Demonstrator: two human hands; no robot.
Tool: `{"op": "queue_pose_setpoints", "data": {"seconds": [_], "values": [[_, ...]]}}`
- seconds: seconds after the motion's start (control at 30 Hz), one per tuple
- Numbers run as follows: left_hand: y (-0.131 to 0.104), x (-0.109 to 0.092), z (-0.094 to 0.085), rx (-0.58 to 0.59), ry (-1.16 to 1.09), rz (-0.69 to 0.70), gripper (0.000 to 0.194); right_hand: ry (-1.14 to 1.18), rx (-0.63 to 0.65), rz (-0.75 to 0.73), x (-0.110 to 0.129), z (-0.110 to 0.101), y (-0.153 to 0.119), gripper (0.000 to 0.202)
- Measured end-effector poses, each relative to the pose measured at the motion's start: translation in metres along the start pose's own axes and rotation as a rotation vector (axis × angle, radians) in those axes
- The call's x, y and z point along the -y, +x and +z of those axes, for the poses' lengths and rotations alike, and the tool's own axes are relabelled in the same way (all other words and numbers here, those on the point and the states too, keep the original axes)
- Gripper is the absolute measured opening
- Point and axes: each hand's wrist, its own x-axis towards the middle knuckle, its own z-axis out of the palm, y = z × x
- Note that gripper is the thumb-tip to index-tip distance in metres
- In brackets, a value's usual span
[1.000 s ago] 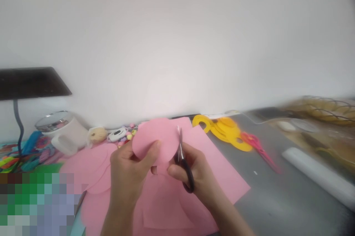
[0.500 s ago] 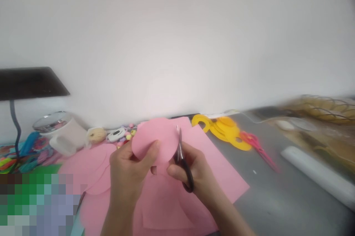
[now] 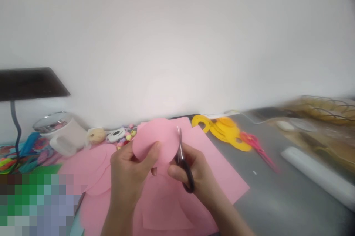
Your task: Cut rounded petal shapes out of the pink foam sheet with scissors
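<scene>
A round pink paper piece (image 3: 155, 132) is pinched in my left hand (image 3: 130, 165), thumb on top of it and fingers behind. My right hand (image 3: 195, 165) grips black-handled scissors (image 3: 186, 171), whose narrow metal blades point up at the right edge of the round piece. Pink sheets (image 3: 219, 165) lie beneath both hands, and a small gap in the paper shows below my left thumb. More rounded pink pieces (image 3: 85, 162) overlap on the left.
Yellow rings and cutouts (image 3: 226, 130) lie right of the pink sheets, beside pink scissors (image 3: 259, 149). A white roll (image 3: 316, 177) rests at the right. Back left are a white mug (image 3: 69, 136), beads (image 3: 129, 137) and a dark lamp-like panel (image 3: 33, 83).
</scene>
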Motion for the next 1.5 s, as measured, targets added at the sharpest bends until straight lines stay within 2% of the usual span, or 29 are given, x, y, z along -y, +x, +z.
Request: {"op": "queue_pose_setpoints", "data": {"seconds": [0.63, 0.97, 1.13, 1.33, 1.4, 1.5], "values": [[0.000, -0.001, 0.000, -0.027, -0.015, -0.017, 0.034, -0.057, -0.027, 0.052, 0.002, 0.001, -0.001, 0.038], [0.001, 0.001, 0.001, -0.050, 0.008, 0.006, 0.038, -0.074, -0.057, 0.092, 0.001, 0.003, 0.000, 0.014], [0.001, 0.001, 0.000, -0.037, -0.002, -0.008, 0.036, -0.099, -0.192, 0.041, 0.001, 0.003, 0.001, 0.011], [0.004, 0.002, 0.001, 0.058, -0.024, -0.064, 0.036, -0.158, -0.314, -0.034, -0.002, -0.001, 0.000, 0.019], [0.010, 0.008, 0.001, -0.007, -0.108, -0.142, 0.030, -0.137, -0.326, -0.022, -0.003, -0.001, 0.000, 0.022], [0.024, 0.024, -0.005, -0.393, -0.406, -0.245, 0.015, -0.122, -0.354, -0.012, -0.004, -0.001, 0.000, 0.026]]}}
